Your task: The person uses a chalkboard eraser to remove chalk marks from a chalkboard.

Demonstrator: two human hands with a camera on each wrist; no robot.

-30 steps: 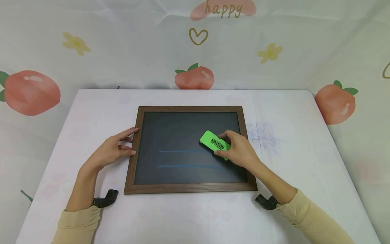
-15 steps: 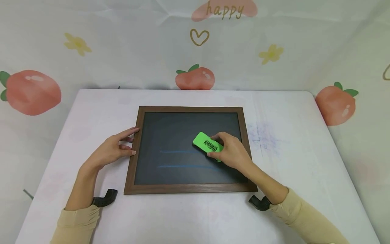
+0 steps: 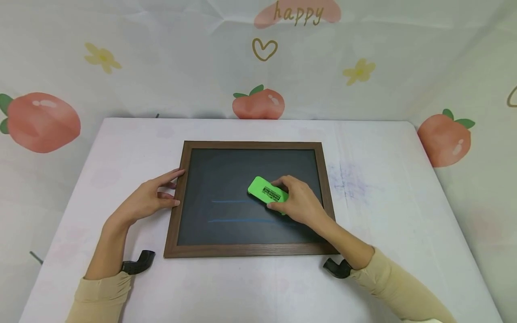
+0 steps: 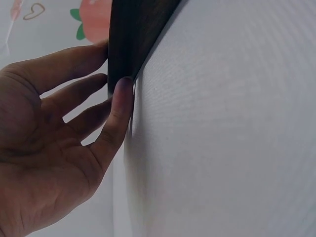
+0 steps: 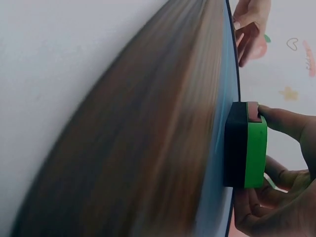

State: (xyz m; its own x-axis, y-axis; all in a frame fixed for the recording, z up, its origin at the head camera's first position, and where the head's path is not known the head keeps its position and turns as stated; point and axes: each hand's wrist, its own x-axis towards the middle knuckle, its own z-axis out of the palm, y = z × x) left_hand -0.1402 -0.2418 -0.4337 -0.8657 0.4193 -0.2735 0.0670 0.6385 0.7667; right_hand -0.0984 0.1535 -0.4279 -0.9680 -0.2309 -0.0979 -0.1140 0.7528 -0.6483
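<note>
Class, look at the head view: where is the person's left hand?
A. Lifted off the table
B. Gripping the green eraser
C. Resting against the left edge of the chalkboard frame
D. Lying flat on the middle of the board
C: the left hand touches the frame at its left edge, while the right hand grips the eraser.

One framed chalkboard point(image 3: 226, 179), one green eraser point(image 3: 266, 191), two blue chalk lines point(image 3: 232, 201), two hands point(image 3: 143, 199).
</note>
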